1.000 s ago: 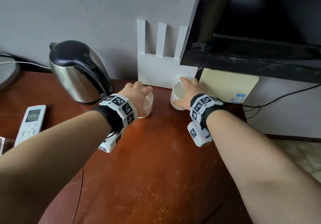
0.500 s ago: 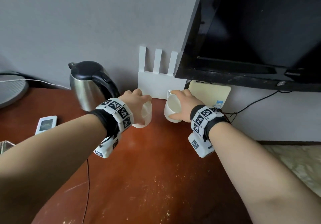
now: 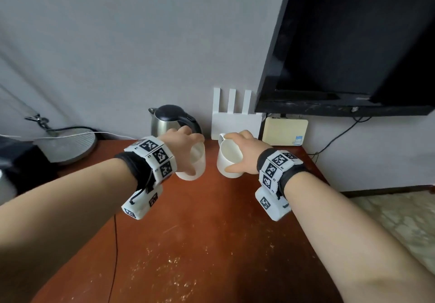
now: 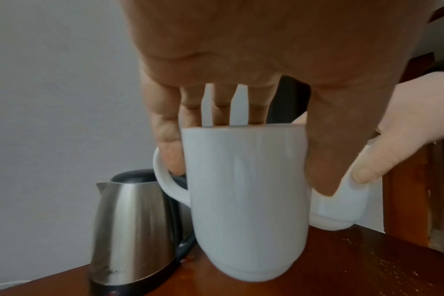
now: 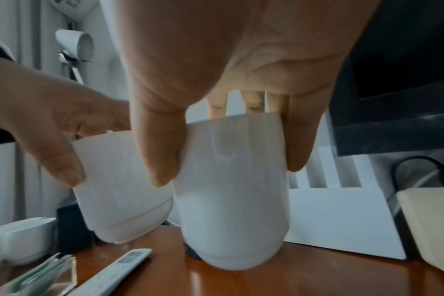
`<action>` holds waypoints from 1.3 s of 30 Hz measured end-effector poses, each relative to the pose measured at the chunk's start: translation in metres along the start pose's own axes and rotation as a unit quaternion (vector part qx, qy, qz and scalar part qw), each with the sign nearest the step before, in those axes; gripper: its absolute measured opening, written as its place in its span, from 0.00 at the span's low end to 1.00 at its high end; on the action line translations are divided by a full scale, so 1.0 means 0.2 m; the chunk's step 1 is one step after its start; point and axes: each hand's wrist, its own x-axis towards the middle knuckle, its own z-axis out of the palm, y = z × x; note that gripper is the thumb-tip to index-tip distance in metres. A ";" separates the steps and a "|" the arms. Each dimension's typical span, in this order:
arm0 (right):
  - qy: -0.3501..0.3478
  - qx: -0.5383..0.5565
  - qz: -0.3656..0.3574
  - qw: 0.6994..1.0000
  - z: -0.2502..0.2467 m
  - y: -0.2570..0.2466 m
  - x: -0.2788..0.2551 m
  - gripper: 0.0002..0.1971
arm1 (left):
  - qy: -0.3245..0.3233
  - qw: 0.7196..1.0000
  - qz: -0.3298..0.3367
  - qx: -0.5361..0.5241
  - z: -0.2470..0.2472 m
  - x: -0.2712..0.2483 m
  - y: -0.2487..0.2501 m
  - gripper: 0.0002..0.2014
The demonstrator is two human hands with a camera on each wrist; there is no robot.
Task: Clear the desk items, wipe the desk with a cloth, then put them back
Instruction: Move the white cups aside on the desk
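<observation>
Left hand [image 3: 181,145] | grips white ceramic mug [image 3: 193,164] from above, clear of the red-brown wooden desk [image 3: 211,244] | right hand [image 3: 244,152] | clasps second white mug [image 3: 229,159], tilted | Risk: mugs nearly touching; could clink, or strike steel kettle [image 3: 164,121].

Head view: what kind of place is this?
Probably a hotel or rented room. A wall-mounted TV hangs over a red-brown desk that holds an electric kettle, a white router and two white mugs, one gripped in each hand.
</observation>
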 end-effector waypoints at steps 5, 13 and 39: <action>0.024 -0.001 -0.063 0.998 -0.01 -0.23 -0.15 0.44 | 0.020 0.999 -0.035 -0.014 0.05 -0.29 -0.13 0.42; 0.005 -0.027 -0.153 0.988 0.09 -0.60 -0.34 0.41 | 0.051 0.981 -0.155 -0.109 0.14 -0.86 -0.32 0.39; -0.097 -0.065 -0.334 0.935 0.68 -2.30 -0.01 0.43 | 0.022 0.943 -0.321 -0.087 0.50 -1.72 -1.83 0.41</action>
